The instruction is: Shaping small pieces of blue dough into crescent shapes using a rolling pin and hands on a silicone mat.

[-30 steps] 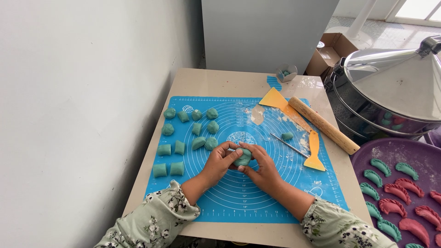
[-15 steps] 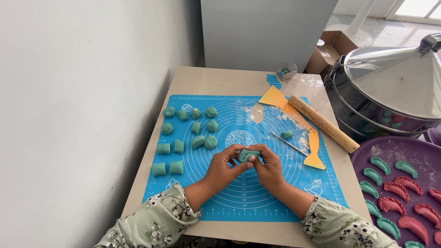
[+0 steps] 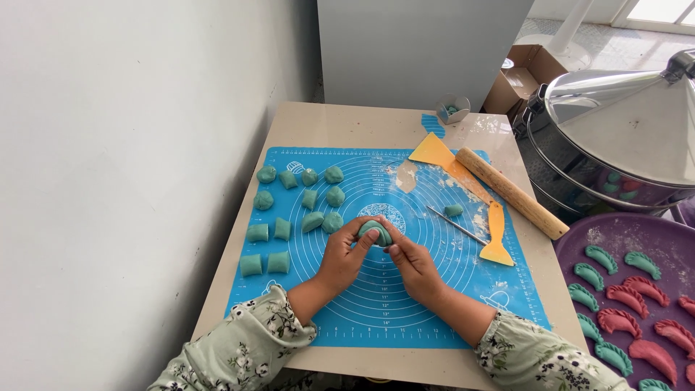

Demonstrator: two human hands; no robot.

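I've got both hands pinched round a teal dough piece [image 3: 376,232] over the blue mat [image 3: 376,304], mid tabletop [image 3: 347,123]: left hand [image 3: 346,255] and right hand [image 3: 411,264] fingers clenched on it. Cut dough lumps [image 3: 293,210] sit just left.

Our two hands meet, fingertips pinched together.

Our left hand [image 3: 346,255] comes in from the lower left, forearm angled up and to the right, its fingers curled and the thumb pressing inward at the tips. Our right hand [image 3: 411,265] reaches from the lower right, forearm slanting up to the left, its fingers bent toward the left hand's so the tips touch. Both wrists are bare above floral green sleeves, and both hands hover just above the surface.
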